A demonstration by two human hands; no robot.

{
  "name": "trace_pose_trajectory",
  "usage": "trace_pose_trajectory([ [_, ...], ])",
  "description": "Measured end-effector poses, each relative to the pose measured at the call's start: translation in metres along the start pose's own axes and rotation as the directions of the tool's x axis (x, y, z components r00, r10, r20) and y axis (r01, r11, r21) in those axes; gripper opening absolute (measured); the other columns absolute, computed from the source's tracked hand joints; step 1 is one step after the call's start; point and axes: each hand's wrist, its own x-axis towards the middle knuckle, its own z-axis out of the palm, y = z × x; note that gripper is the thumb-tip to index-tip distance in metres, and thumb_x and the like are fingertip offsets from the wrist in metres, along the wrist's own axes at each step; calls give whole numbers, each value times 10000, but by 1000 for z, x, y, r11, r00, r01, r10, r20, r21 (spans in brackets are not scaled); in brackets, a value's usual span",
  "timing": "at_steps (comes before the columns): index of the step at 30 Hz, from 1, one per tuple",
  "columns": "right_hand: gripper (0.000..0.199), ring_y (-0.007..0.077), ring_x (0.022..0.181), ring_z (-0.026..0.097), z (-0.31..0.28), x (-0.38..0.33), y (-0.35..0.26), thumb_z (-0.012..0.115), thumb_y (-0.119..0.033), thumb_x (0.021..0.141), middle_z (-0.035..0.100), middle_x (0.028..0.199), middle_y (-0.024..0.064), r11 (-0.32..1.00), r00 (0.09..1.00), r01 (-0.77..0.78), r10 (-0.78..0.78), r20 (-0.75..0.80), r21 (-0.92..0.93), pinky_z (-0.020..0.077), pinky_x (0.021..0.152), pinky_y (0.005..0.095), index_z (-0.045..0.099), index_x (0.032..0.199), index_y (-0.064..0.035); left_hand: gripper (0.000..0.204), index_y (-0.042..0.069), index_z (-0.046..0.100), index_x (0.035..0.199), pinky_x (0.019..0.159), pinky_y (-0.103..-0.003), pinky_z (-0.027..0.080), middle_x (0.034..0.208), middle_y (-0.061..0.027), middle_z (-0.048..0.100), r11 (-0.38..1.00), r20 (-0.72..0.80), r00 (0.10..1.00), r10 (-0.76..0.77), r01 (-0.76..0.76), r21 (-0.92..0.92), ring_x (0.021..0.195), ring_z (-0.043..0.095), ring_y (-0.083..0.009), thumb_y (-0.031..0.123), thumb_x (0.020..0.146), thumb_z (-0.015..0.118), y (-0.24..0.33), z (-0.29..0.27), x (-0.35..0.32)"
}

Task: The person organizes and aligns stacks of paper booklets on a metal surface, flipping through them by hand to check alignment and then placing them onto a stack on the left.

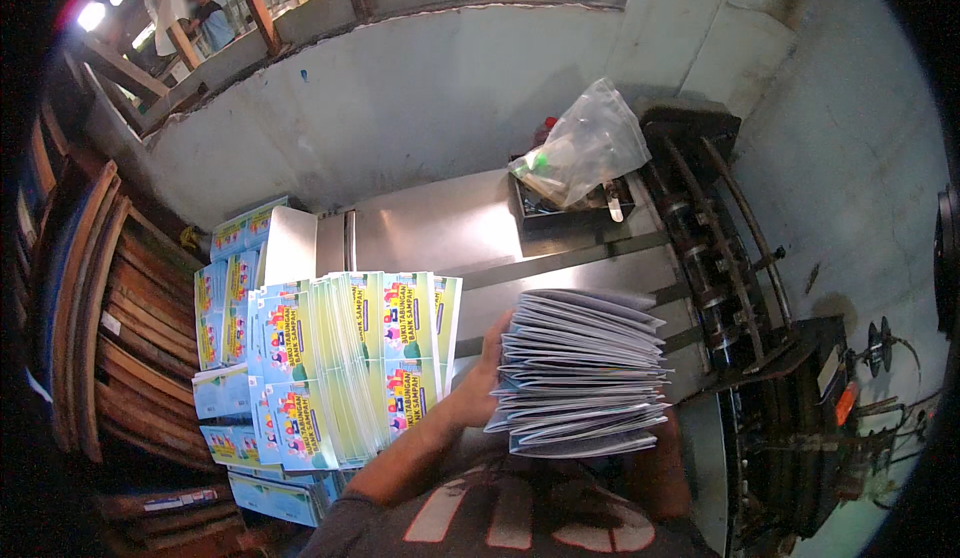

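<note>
A thick stack of folded booklets (580, 373), its many page edges fanned toward me, is held up in front of my chest. My left hand (482, 378) grips the stack along its left side, the fingers partly behind it. On the right, my forearm comes up in shadow beside the stack, but the right hand itself is hidden behind the booklets. To the left of my left arm lies a spread of printed covers (300, 368), blue, green and yellow with small coloured figures, overlapping in a long row.
More printed sheets (225, 298) are piled at the far left, beside stacked wooden boards (150, 328). A metal table (430, 228) runs along the wall. On it, a black tray (570, 228) holds a clear plastic bag (590, 148). Machine rollers (700, 248) stand at the right.
</note>
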Motion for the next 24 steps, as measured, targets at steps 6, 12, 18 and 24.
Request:
trace_pose_trajectory([
  [6,854,354,1281,459,19,38,-147,648,-630,797,463,1396,201,622,768,542,-91,634,-566,367,1067,506,450,1419,-79,1093,112,91,1488,1119,-420,324,1399,-196,430,990,96,989,114,-106,-92,1306,449,-288,228,720,862,-13,-2,2],
  [12,810,373,1332,424,54,93,-154,582,-646,839,462,1403,211,289,751,645,-66,657,-707,339,1085,547,473,1368,-43,931,123,226,1419,1059,-411,388,1317,-150,493,964,39,968,246,-241,-114,1220,509,-252,159,734,856,-22,8,4],
  [18,651,332,1060,641,38,95,-150,572,-546,915,669,1104,184,569,773,387,228,592,-725,474,956,393,584,1257,8,427,63,575,1050,807,-370,473,981,-108,616,985,-84,994,74,-86,-149,889,598,-259,151,720,833,-26,20,4],
  [24,460,211,1131,594,-78,58,-63,568,-365,977,646,1204,153,909,964,-98,187,187,-405,439,969,316,599,1252,2,726,40,511,1282,846,-439,458,1053,-162,609,712,91,996,5,-68,699,968,598,-341,243,661,827,98,15,14],
])
